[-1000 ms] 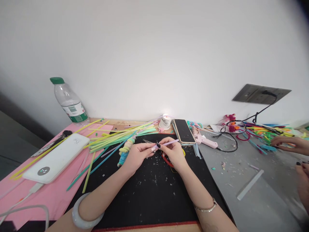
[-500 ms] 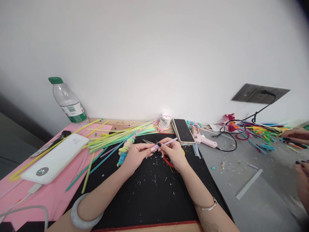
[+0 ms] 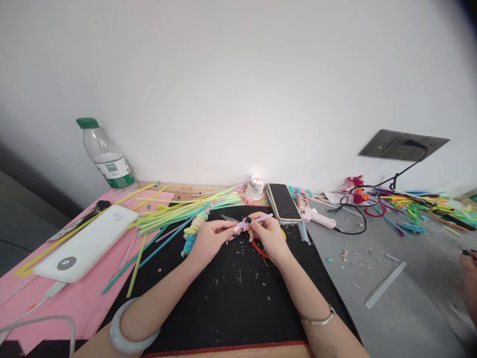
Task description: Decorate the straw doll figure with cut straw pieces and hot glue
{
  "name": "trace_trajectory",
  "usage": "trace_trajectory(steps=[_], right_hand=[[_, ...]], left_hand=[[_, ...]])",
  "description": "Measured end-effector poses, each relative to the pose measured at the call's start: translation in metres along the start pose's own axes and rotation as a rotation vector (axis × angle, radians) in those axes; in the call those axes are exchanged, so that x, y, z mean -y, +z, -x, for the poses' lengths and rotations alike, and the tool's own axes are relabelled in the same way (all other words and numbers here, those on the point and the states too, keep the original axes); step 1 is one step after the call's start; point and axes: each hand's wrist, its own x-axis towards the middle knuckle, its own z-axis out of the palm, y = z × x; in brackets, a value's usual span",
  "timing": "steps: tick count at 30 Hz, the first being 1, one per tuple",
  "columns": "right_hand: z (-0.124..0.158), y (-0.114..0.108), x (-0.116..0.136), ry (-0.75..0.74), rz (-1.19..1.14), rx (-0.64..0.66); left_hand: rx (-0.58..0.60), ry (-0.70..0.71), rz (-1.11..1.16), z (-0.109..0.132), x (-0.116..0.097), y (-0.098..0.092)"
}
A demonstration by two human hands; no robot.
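Observation:
A short purple pipe cleaner (image 3: 265, 218) is pinched between both hands above the black mat (image 3: 231, 308). My left hand (image 3: 216, 236) grips its left end, where it looks bent or coiled. The fingers of my right hand (image 3: 267, 236) close on it a little further right, and its free tip points up to the right. Scissors with red handles (image 3: 260, 248) lie beneath my hands, partly hidden by the right one. Beside my left hand rests a coiled piece of pipe cleaners (image 3: 192, 232) in yellow and blue.
Loose pipe cleaners (image 3: 186, 211) spread at the left, near a white power bank (image 3: 87, 243) and a plastic bottle (image 3: 110, 159). A phone (image 3: 284, 201), a paper cup (image 3: 255, 187) and a pink glue gun (image 3: 316, 217) line the back. A co-worker's hand (image 3: 470, 273) shows at the right edge.
My right fingers have shifted slightly along the purple pipe cleaner, and less of its tip sticks out. One of the co-worker's hands has left the view at right.

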Motion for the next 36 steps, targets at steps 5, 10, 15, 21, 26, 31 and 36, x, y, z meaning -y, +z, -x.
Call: trace_trajectory(steps=[5, 10, 15, 21, 26, 31, 36], right_hand=[[0.0, 0.0, 0.004, -0.033, -0.051, -0.09], [0.001, 0.0, 0.006, -0.055, -0.022, -0.021], [0.002, 0.001, 0.005, -0.054, 0.034, 0.013], [0.003, 0.001, 0.01, -0.099, 0.073, -0.013], [0.005, -0.002, 0.011, -0.075, 0.094, 0.066], [0.005, -0.002, 0.011, -0.073, 0.09, 0.05], [0.003, -0.001, 0.011, -0.089, 0.037, -0.005]], left_hand=[[-0.012, 0.085, -0.126, -0.001, 0.006, -0.002], [-0.03, 0.262, -0.2, 0.003, 0.004, -0.003], [0.078, 0.207, -0.104, 0.003, 0.001, -0.001], [0.146, -0.055, 0.188, 0.003, -0.001, 0.001], [0.105, -0.096, 0.386, 0.004, -0.001, -0.001], [0.045, -0.098, 0.434, 0.002, 0.002, -0.002], [0.051, -0.106, 0.37, 0.003, 0.0, 0.001]])
